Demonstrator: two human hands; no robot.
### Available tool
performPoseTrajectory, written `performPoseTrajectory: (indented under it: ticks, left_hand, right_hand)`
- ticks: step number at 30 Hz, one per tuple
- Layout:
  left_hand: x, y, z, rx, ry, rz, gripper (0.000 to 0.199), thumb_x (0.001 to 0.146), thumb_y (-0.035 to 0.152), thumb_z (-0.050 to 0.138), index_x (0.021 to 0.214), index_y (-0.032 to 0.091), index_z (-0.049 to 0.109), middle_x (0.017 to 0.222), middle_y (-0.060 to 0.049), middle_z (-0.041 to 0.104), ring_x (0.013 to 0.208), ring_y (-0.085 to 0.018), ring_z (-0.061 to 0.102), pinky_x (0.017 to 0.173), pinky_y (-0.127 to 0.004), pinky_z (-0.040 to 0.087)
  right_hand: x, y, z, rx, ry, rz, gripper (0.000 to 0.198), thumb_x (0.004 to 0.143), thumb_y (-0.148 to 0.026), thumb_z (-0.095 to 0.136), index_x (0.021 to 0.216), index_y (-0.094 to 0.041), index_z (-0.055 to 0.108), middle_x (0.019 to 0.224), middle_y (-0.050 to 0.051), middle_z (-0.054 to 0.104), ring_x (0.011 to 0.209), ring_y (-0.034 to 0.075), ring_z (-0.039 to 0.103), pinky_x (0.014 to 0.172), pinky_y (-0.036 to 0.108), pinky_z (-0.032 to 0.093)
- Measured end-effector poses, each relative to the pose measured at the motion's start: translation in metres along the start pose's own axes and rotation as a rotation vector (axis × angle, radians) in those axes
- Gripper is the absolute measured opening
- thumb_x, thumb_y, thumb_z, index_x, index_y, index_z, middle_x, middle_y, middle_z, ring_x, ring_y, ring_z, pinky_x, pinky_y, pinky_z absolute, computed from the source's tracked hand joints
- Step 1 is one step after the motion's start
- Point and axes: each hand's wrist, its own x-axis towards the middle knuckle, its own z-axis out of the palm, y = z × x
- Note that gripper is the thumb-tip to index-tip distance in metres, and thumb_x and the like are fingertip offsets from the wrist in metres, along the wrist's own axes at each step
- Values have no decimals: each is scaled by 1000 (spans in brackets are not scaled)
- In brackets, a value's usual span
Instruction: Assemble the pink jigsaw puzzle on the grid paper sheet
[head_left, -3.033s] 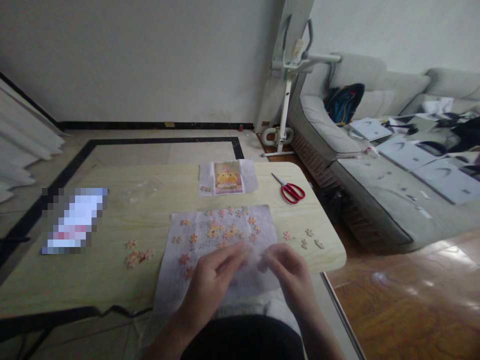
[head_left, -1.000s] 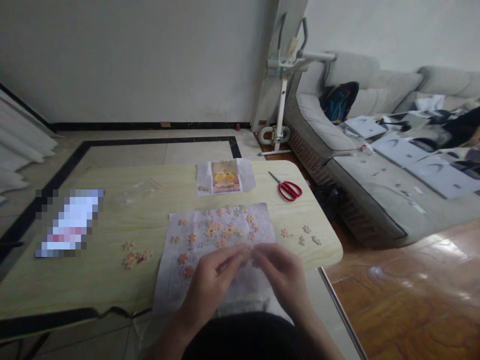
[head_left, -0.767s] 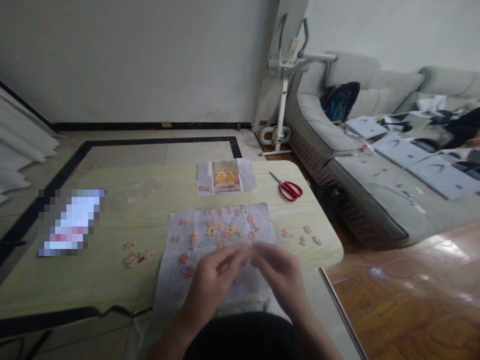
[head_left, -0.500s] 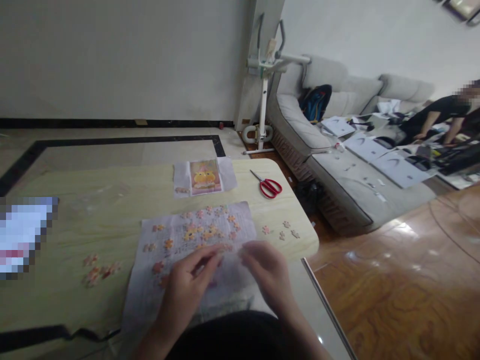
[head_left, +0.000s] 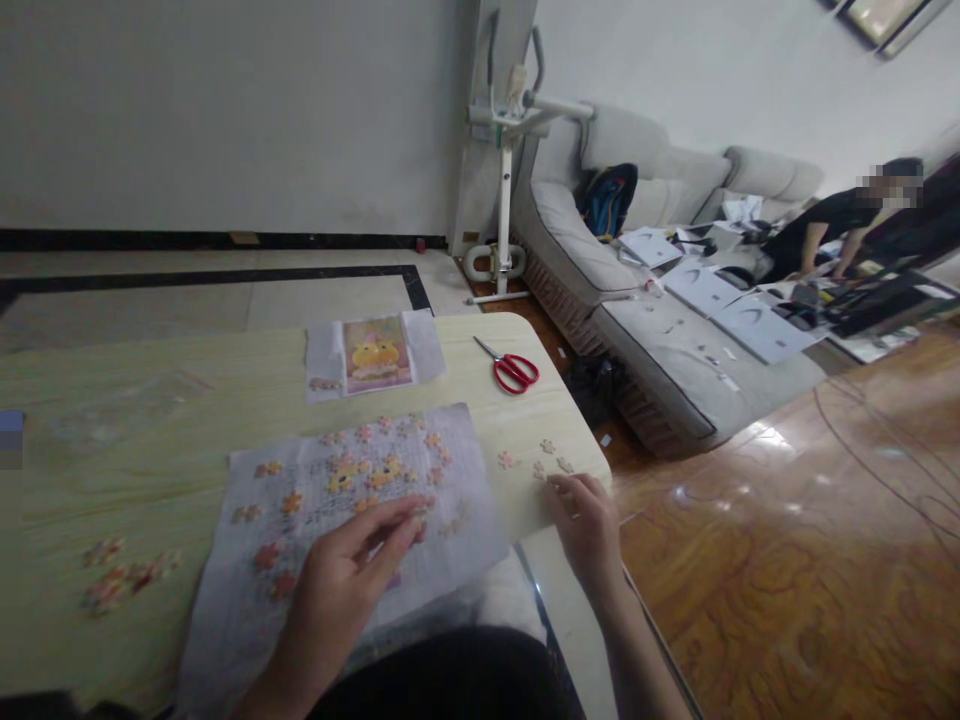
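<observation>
Pinched between the thumb and fingers of my left hand (head_left: 341, 565) is a small puzzle piece (head_left: 422, 507), over a wrinkled printed sheet (head_left: 465, 570). Yellow, orange and pink puzzle pieces (head_left: 360, 472) lie on this sheet, a few joined near its middle. My right hand (head_left: 589, 525) is at the table's right edge, fingers bent and slightly apart. Its fingertips are right by a loose puzzle piece (head_left: 540, 470); whether they touch it is unclear. Several other loose pieces (head_left: 547, 446) lie around there.
A reference picture (head_left: 377, 355) of a yellow character lies on paper at the far side of the table (head_left: 225, 365). Red-handled scissors (head_left: 514, 372) lie to its right. More pieces (head_left: 112, 590) and a clear plastic bag (head_left: 127, 405) are at left. Someone works beside a grey sofa (head_left: 645, 370).
My right hand has moved right, from above the sheet to the loose pieces at the table edge. My left hand stays over the sheet with its piece. The view has shifted slightly right.
</observation>
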Motion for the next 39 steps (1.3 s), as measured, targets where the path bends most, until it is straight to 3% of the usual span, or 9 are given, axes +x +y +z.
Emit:
performPoseTrajectory:
  ticks: [3, 6, 9, 13, 17, 22, 29, 35, 39]
  left_hand:
    - [0, 1, 1, -7, 24, 37, 30, 81, 41, 68, 101, 20, 73, 96, -6, 77, 83, -19, 74, 66, -22, 61]
    - [-1, 1, 2, -12, 26, 21, 29, 83, 41, 66, 101, 19, 73, 94, -7, 76, 82, -20, 73, 58, -21, 60]
    - [-3, 0, 2, -11, 14, -26, 30, 84, 41, 65, 103, 19, 74, 94, -7, 76, 84, -22, 73, 52, -21, 58]
    - [-3, 0, 0, -6, 7, 3, 31, 84, 41, 65, 105, 20, 74, 96, -7, 76, 84, -21, 73, 53, -21, 59]
    - [-3, -2, 0, -22, 8, 5, 30, 85, 41, 65, 105, 21, 74, 97, -7, 76, 85, -21, 73, 50, -20, 58]
    - [-5, -1, -2, -41, 26, 0, 31, 83, 41, 66, 103, 20, 75, 94, -7, 77, 84, -22, 74, 51, -22, 59]
    - [-8, 8, -3, -35, 24, 6, 31, 81, 41, 65, 101, 19, 75, 95, -7, 77, 83, -22, 74, 52, -21, 59]
    - [-8, 3, 1, -10, 36, 16, 32, 83, 42, 65, 103, 20, 75, 93, -8, 77, 82, -22, 74, 60, -24, 61]
    - [-8, 0, 5, -19, 41, 37, 29, 83, 39, 65, 102, 20, 75, 91, -7, 77, 83, -20, 74, 70, -27, 62]
  right_hand:
    - [5, 6, -1, -20, 29, -22, 20, 89, -33, 62, 98, -19, 73, 81, 7, 64, 78, 22, 60, 73, 37, 50]
    - [15, 20, -7, -142, 93, -101, 25, 91, -35, 58, 100, -18, 74, 86, 10, 65, 82, 25, 59, 77, 39, 49]
    - [26, 35, -13, -248, 8, -152, 29, 91, -41, 58, 101, -20, 76, 94, 12, 64, 87, 27, 59, 79, 41, 50]
    - [33, 45, -19, -223, -31, -187, 26, 92, -38, 56, 91, -21, 76, 93, 11, 67, 87, 26, 62, 78, 38, 52]
    - [34, 47, -23, -221, -80, -230, 24, 93, -35, 55, 92, -23, 75, 93, 9, 70, 85, 24, 65, 78, 37, 53]
    - [26, 51, -33, -245, -132, -247, 24, 91, -30, 55, 104, -22, 74, 99, 10, 67, 91, 25, 63, 81, 39, 54]
    - [-7, 55, -47, -295, -240, -330, 45, 85, -18, 55, 130, -22, 61, 114, 13, 63, 105, 29, 60, 88, 45, 54]
    - [-16, 52, -53, -225, -170, -360, 21, 92, -26, 55, 105, -25, 72, 98, 10, 70, 90, 26, 67, 77, 41, 57]
    - [-12, 13, -48, -51, -22, -274, 11, 89, -29, 63, 92, -25, 73, 90, 8, 72, 81, 25, 68, 74, 39, 57]
